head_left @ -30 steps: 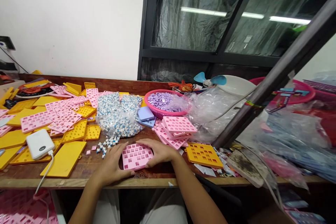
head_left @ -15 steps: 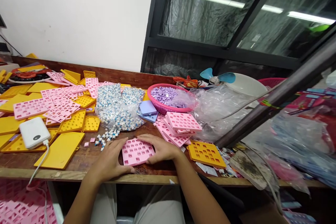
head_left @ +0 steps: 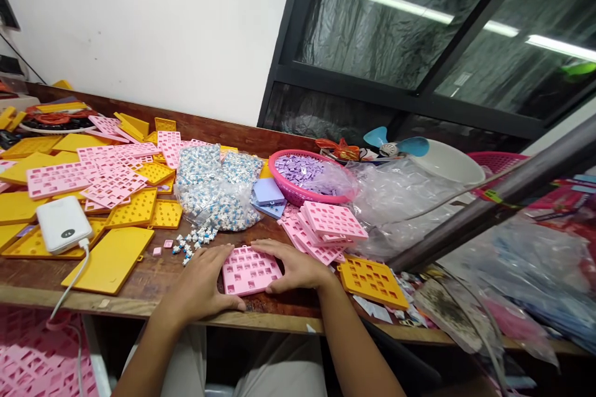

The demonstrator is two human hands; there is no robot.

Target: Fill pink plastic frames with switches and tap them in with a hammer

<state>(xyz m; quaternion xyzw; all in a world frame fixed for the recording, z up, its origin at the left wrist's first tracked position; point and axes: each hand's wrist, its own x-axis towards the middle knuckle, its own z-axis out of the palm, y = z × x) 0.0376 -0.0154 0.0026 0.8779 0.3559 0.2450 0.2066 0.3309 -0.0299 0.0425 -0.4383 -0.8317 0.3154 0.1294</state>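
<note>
A pink plastic case with rows of square holes (head_left: 252, 271) lies on the wooden bench in front of me. My left hand (head_left: 205, 282) is curved round its left side, thumb near the front corner and fingers at the back. My right hand (head_left: 295, 267) holds the right side, with its fingers along the back edge and thumb at the front right corner. Just behind my left hand lie loose white and blue small pieces (head_left: 195, 240). Two small pink square pieces (head_left: 162, 247) sit to their left.
Several similar pink cases (head_left: 333, 221) are stacked at the right, beside a yellow case (head_left: 374, 282). Behind are bags of white-blue pieces (head_left: 216, 192) and a pink basket (head_left: 314, 198) of purple pieces. A white power bank (head_left: 64, 223) with a cable lies left. A dark slanted pole (head_left: 493, 211) crosses the right.
The view has shifted slightly, so everything sits a little further right. Both hands stay at the sides of the pink case, with no other visible change.
</note>
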